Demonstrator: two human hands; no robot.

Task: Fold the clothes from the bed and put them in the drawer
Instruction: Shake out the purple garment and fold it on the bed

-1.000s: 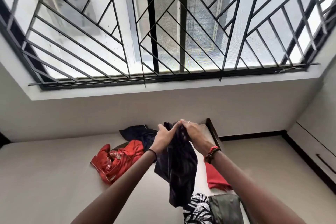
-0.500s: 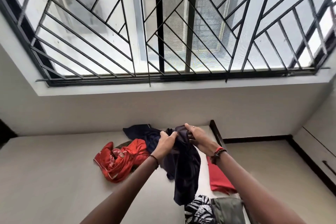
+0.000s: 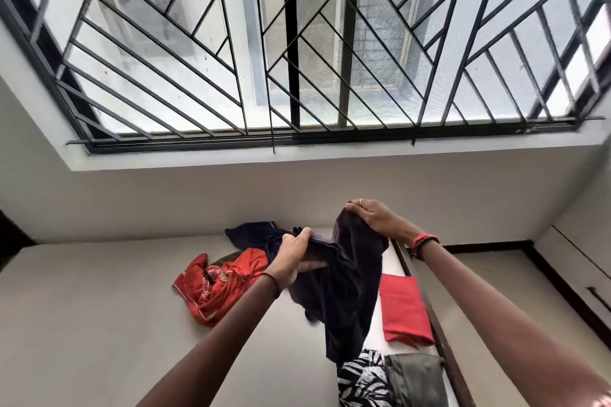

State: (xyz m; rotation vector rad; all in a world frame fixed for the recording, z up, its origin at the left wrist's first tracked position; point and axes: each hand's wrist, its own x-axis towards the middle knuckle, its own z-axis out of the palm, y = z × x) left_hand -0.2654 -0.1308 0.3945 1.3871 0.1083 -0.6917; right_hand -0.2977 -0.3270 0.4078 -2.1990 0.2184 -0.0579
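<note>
- I see the left hand (image 3: 292,256) raised over the bed (image 3: 82,324), its grip closed on a bunched edge of a dark navy garment (image 3: 347,291), fingers over the top and thumb beneath.
- The right hand (image 3: 373,216) is higher and a little further away. Its grip pinches another part of the same garment's top edge between thumb and fingertips.
- The garment stretches between the two hands, and the rest hangs loose below them, its lower end dangling above a black-and-white leaf-print garment (image 3: 362,380).
- I cannot tell what kind of clothing the held piece is.
- A crumpled red jersey (image 3: 221,287) lies on the bed just left of the left wrist.
- Behind it, near the wall, lies a second navy garment (image 3: 254,236), partly hidden by the left hand.
- A folded red cloth (image 3: 405,311) lies flat by the bed's right side, next to the dark wooden bed edge (image 3: 429,307).
- A folded olive-green garment (image 3: 416,380) sits beside the leaf-print one at the bottom of my view.
- The right wrist wears a red and dark beaded bracelet (image 3: 425,243), and a ring (image 3: 361,201) shows on one finger; the left wrist carries a thin band (image 3: 272,282).
- A black window grille (image 3: 297,43) fills the top of the view.
- A white cabinet front (image 3: 578,274) with a dark handle stands at the far right, well apart from the hands.
</note>
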